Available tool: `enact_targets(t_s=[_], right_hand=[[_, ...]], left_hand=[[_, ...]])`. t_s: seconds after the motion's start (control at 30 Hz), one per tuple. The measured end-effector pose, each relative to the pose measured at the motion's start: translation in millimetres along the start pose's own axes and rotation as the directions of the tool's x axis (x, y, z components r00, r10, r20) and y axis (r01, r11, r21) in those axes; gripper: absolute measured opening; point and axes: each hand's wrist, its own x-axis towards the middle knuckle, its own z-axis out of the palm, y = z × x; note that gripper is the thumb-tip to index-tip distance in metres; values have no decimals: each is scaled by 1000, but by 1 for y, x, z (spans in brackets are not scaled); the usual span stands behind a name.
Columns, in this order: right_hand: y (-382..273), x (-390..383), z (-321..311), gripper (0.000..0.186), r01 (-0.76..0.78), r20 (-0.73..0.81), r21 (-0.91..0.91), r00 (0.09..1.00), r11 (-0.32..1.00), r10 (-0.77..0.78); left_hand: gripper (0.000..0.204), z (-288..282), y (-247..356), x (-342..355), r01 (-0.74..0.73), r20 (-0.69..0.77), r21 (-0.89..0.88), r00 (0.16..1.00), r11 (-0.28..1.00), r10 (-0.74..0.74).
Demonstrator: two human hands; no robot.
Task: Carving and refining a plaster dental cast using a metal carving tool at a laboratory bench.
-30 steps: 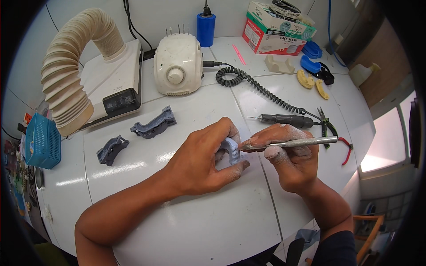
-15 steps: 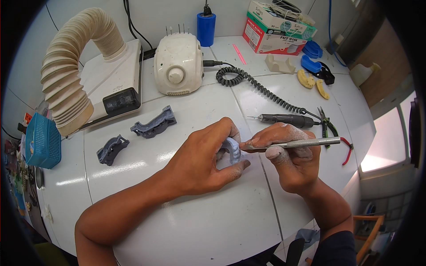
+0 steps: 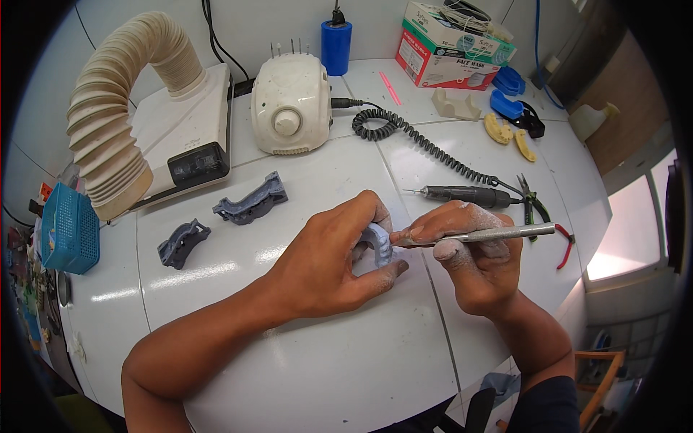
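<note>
Between the thumb and fingers of my left hand (image 3: 321,256) is a small pale blue dental model (image 3: 381,250), curved and with tooth shapes along it. My right hand (image 3: 480,256), dusted with white powder, is closed round a slim metal-handled knife (image 3: 516,232) that looks like a craft knife. Its handle points right, and its tip end lies close to the model's right side; my fingers hide the tip. My right index finger reaches the model's edge, and I cannot tell whether the blade touches it. Two dark grey-blue dental model pieces (image 3: 253,200) lie beyond my left forearm.
A black rotary handpiece (image 3: 469,196) lies beyond my right hand, its coiled cord running to a white control box (image 3: 290,108). Pliers (image 3: 530,209) rest to the right. A ribbed hose (image 3: 108,123) and blue basket (image 3: 76,234) stand left, yellow dental models (image 3: 498,130) far right.
Almost nothing differs. The knife and my right hand have shifted very slightly; both hands keep their grips.
</note>
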Motion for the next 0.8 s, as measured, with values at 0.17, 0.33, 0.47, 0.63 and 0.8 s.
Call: enact_targets(t_s=[0.17,0.33,0.47,0.63,0.8], right_hand=[[-4,2,0,13,-34,14,1,999,999,34],[-2,1,-1,13,-10,25,-9,1000,1000,10],[-1,1,-1,14,-2,8,-15,1000,1000,2],[-2,2,-5,14,22,83,-101,996,995,-14],[-1,1,-1,14,-16,19,-25,1000,1000,17]], left_hand=[[43,0,-2,-1,4,-15,6,1000,1000,-4],[43,0,-1,0,7,1,7,1000,1000,-7],[43,0,-1,0,-10,-16,10,1000,1000,10],[43,-1,1,0,10,-6,-5,1000,1000,-10],[43,0,0,0,12,-9,-7,1000,1000,-12]])
